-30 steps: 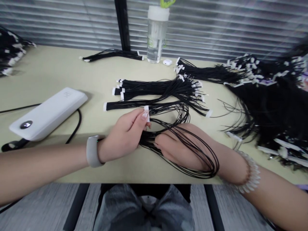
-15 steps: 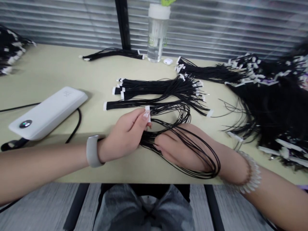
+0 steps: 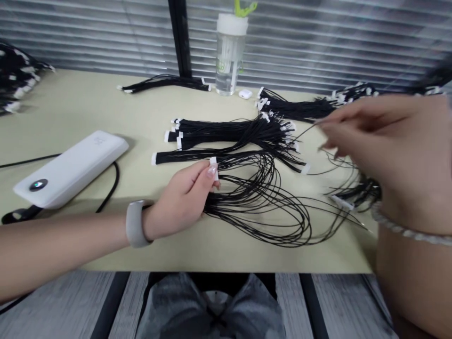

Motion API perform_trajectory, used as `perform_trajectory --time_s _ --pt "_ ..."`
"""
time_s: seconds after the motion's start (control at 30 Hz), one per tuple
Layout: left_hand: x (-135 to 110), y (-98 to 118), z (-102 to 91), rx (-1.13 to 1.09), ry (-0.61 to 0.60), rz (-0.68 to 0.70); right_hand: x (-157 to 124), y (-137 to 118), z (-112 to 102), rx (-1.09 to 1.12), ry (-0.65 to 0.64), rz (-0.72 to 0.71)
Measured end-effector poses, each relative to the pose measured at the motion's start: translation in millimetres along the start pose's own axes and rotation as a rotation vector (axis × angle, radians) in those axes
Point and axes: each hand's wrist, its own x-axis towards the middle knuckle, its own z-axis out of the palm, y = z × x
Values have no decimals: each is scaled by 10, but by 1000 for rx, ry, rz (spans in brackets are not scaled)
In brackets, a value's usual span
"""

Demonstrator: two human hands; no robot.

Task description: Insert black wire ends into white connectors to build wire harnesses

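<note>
My left hand (image 3: 187, 193) is closed, thumb and fingers pinching a white connector (image 3: 213, 168). From this hand a looped bundle of thin black wires (image 3: 261, 212) spreads out over the table to the right. My right hand (image 3: 381, 136) is raised at the right, thumb and forefinger pinched on a thin black wire (image 3: 306, 129) that runs down to the left. Just beyond my left hand lie flat bundles of black wires (image 3: 212, 129) with white connectors at their left ends.
A white power bank (image 3: 74, 169) with a black cable lies at the left. At the back stand a clear water bottle (image 3: 228, 61) and a small white case (image 3: 245, 94). Heaps of wires lie at the far left (image 3: 17, 80) and right (image 3: 367, 188). The table's front edge (image 3: 226, 271) is near.
My right hand has left the looped wires and moved up and to the right, now pinching a single wire. The loops have spread on the table. My left hand has stayed in place.
</note>
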Motion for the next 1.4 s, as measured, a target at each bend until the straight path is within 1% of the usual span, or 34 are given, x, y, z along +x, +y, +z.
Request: perform_trajectory --time_s 0.03,0.07,0.1,0.17,0.2,0.23,0.27,0.3,0.37,0.4,0.47,0.53,0.57,0.63,0.73,0.87,1.1,1.3,1.4 --pt "-3 4 -2 11 1 10 25 -7 -28 153 120 77" --pt "-6 8 -5 23 -1 22 51 -22 -51 329 209 147" --pt "-8 12 -9 38 -8 33 76 -43 -72 506 253 216" --pt "-10 21 -16 60 -24 46 118 -88 -103 770 250 369" --pt "-10 24 -19 65 -31 50 128 -108 -109 832 239 434" --pt "-10 27 -21 65 -37 52 124 -126 -104 849 222 466" --pt "-10 29 -21 64 -39 53 105 -142 -86 835 200 457" --pt "-10 30 -21 62 -38 55 70 -159 -54 797 181 408" --pt "-13 29 -20 58 -30 60 -41 -204 48 684 106 250" --pt "-15 27 -19 59 -26 64 -107 -234 112 610 50 160" --pt "-23 23 -18 64 -27 73 -235 -304 250 430 -130 -11" --pt "-31 19 -20 75 -41 79 -332 -373 375 227 -273 -191" --pt "-35 17 -21 80 -50 85 -365 -401 428 141 -310 -265" --pt "-40 14 -23 83 -65 98 -406 -436 508 34 -329 -356" --pt "-38 14 -28 78 -85 118 -436 -446 565 -3 -325 -385" --pt "-31 20 -36 80 -100 140 -465 -436 580 -29 -306 -374" --pt "-34 32 -29 90 -121 123 -485 -459 632 -157 -352 -343" --pt "-26 29 -24 99 -111 147 -487 -469 643 -320 -345 -398" --pt "-21 28 -23 93 -115 155 -484 -470 630 -349 -339 -434"
